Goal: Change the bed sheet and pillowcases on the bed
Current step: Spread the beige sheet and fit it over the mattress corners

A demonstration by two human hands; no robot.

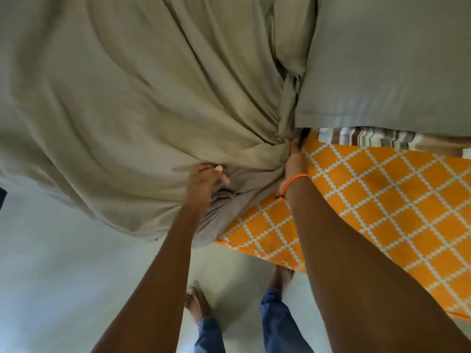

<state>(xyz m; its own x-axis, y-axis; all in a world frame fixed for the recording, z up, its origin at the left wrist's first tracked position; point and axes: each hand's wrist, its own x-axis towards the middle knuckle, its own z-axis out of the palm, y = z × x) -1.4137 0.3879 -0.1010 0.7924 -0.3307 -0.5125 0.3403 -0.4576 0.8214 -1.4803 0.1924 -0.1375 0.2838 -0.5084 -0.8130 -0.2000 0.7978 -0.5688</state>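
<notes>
A beige-green bed sheet (132, 93) covers most of the bed and bunches into tight folds at its near corner. My left hand (204, 179) grips a gathered fold of that sheet at the corner. My right hand (295, 161), with an orange thread on its wrist, pushes into the twisted sheet where it meets the orange mattress (382, 200) with a white lattice pattern; its fingertips are hidden in the folds. A pillow (387, 59) in a matching plain case lies at the upper right, over a striped cloth (369, 138).
I stand barefoot in blue jeans (277, 324) on a pale floor (63, 276) close to the mattress corner. The floor stretches left and below the bed. A dark object (2, 197) shows at the left edge.
</notes>
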